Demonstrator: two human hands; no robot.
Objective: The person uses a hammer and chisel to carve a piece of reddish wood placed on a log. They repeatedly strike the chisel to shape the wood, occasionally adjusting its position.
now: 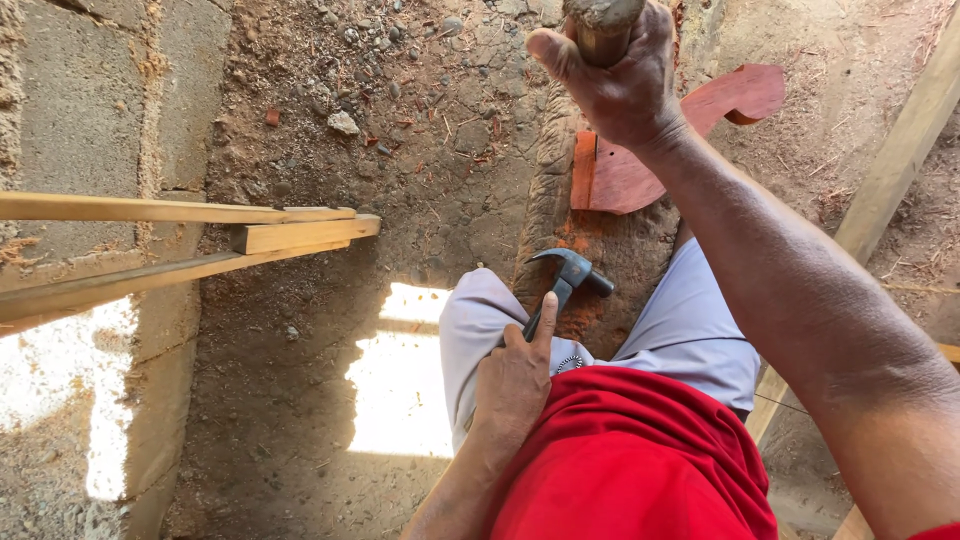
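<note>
Fingers of the left hand (512, 385) wrap the claw hammer (566, 280) low on its handle, head just beyond the grip over the knees. The right hand (615, 75) clasps a round wooden post (601, 22) above. Firm anchoring there would likely steady any swing.

Pole (603, 28) in right hand (610, 85) cut off by top edge just above the fist, hammer (565, 280) handle hidden inside left hand (513, 385), and red board (660, 150) below right hand partly hidden behind wrist & forearm.
</note>
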